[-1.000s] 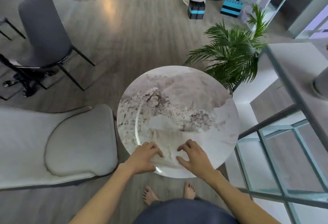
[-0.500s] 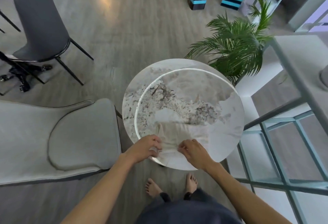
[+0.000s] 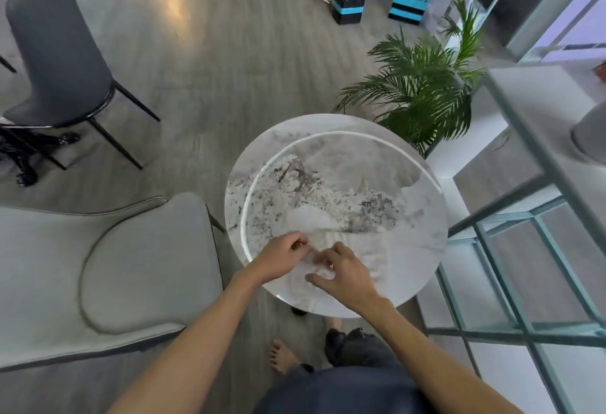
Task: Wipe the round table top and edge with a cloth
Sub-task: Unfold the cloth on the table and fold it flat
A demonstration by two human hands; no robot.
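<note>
The round marble-patterned table (image 3: pixel 423 217) stands in front of me, with a bright ring of light reflected on its top. A pale cloth (image 3: pixel 314 258) lies on the near part of the top and blends with the marble, so its outline is hard to make out. My left hand (image 3: pixel 282 259) and my right hand (image 3: pixel 344 274) sit close together over the near edge. The fingers of both are curled and pinch the cloth between them.
A light grey lounge seat (image 3: pixel 137 262) touches the table's left side. A potted palm (image 3: pixel 423 95) stands behind it on the right, and a glass-and-metal frame (image 3: pixel 511 249) runs along the right. A dark chair (image 3: pixel 62 56) stands far left. My bare feet (image 3: pixel 283 356) are below the table edge.
My hands lay flat and apart on the cloth; they have come together and closed into a pinch, bunching the cloth. The view has shifted a little.
</note>
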